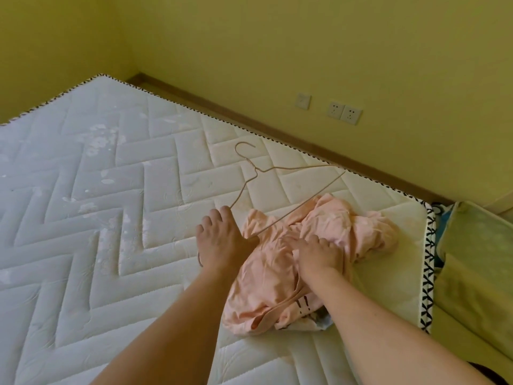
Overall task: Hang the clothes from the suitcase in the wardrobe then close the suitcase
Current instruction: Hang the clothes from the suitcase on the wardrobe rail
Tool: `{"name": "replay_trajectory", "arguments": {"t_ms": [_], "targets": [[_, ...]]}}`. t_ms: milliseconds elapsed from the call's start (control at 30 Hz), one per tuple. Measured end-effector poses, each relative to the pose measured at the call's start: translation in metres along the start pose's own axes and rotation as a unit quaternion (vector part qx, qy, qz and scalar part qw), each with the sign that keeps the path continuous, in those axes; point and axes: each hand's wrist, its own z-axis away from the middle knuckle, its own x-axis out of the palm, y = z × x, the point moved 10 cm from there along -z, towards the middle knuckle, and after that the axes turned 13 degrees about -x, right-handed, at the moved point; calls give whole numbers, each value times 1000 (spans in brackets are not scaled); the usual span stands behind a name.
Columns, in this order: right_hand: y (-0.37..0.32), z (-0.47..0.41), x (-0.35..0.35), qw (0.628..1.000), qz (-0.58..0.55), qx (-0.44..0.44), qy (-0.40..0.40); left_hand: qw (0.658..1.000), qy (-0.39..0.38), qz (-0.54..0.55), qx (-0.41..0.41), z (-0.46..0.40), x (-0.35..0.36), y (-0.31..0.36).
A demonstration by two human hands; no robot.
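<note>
Garment (277, 276): peach-pink, soft crumpled cloth, bunched in a heap near the mattress's right edge; black printed marks and a flat strap show at its near end.

Hanger (288, 170): thin pink wire, triangular with a curled hook, its lower bar lying across the garment's far part, hook pointing toward the wall-side edge.

Left hand (222, 240): fingers curled round the hanger's left corner, gripping it.

Right hand (316, 252): fingers spread fairly straight, pressing flat on the garment (no pinch visible).

Mattress (111, 190): white, quilted in a zigzag pattern, black-and-white braided piping along its edges.

Wall (333, 51): yellow, bearing a switch and sockets (344, 112).
</note>
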Motion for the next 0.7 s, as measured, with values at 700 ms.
{"name": "replay_trajectory", "arguments": {"t_ms": [700], "targets": [[113,18,-18,618,-743,235,106,984,25,159,74,-8,-72,63]]}}
